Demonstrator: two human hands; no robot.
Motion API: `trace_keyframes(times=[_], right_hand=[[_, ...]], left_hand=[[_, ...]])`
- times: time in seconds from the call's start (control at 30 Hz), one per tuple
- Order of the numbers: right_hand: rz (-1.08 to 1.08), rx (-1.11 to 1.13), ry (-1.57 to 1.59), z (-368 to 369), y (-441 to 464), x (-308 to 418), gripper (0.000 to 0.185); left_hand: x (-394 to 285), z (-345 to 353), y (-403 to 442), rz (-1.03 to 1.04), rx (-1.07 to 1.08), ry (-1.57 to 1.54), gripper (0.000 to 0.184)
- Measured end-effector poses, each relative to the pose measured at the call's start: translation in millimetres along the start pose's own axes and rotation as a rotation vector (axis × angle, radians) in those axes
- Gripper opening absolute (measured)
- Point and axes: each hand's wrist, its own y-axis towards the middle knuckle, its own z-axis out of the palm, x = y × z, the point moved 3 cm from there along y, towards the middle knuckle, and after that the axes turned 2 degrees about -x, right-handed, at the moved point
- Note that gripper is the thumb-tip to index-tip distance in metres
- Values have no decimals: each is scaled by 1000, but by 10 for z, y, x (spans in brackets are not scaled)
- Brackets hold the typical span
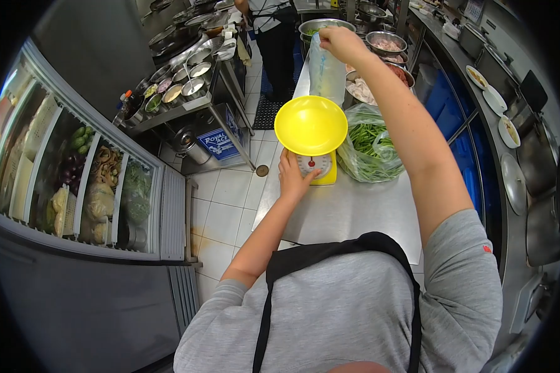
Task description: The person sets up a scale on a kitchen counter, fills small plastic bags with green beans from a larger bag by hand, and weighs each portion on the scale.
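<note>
A yellow bowl (pixel 311 125) sits on top of a yellow kitchen scale (pixel 323 176) on the steel table (pixel 354 214). My left hand (pixel 295 178) rests against the scale's left side and dial, its fingers spread. Beyond the bowl, my right hand (pixel 342 43) is raised with its fingers closed on the top of a clear plastic bag (pixel 326 74), which hangs down behind the bowl's far rim. To the right of the scale lies an open plastic bag of long green vegetables (pixel 372 146).
Metal bowls of raw meat (pixel 387 45) stand at the table's far end. A shelf of ingredient bowls (pixel 173 93) and a glass-fronted fridge (pixel 162 211) are at left. A person in dark clothes (pixel 275 50) stands beyond. Plates (pixel 494 99) line the right counter.
</note>
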Motion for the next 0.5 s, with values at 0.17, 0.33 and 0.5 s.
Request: trace_keyframes(times=[0.17, 0.33, 0.5], right_hand=[[70, -39, -34, -376, 88, 181, 13], [153, -242, 80, -685, 236, 174, 16], [-4, -731, 137, -1300, 428, 138, 16]], left_hand=[[34, -75, -56, 55, -6, 1, 87], [37, -158, -238, 100, 11, -13, 81], [181, -160, -324, 160, 39, -53, 79]])
